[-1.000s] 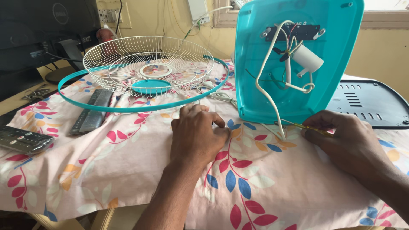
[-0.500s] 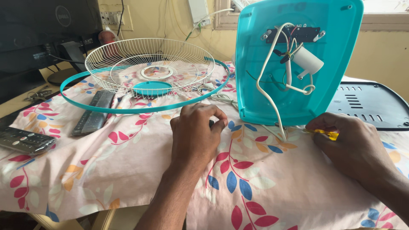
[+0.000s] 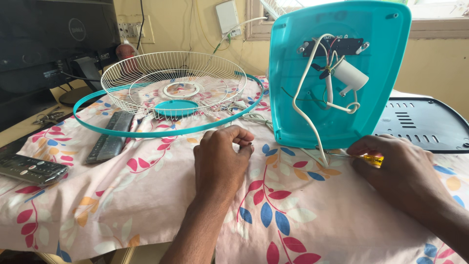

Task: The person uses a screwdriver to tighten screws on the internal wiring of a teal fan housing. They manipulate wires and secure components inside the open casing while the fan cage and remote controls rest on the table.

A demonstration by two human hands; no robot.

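- Our right hand [image 3: 405, 173] grips a yellow-handled screwdriver [image 3: 359, 157], tip near the base of the upright teal plastic fan housing [image 3: 293, 73] w/ white wires.
- Left hand [image 3: 220, 164] rests curled on the floral cloth [image 3: 146, 190] over the table, fingertips pinched; can't tell on what.
- White wire fan guard [image 3: 171, 83] behind.

The fan housing [image 3: 337, 73] is smooth, glossy teal plastic; the guard [image 3: 171, 80] is thin white-coated wire; matt floral cloth [image 3: 146, 190] covers the counter; the screwdriver [image 3: 364, 158] has a translucent yellow plastic handle.

A floral cloth [image 3: 146, 190] covers the table, bearing fan parts.
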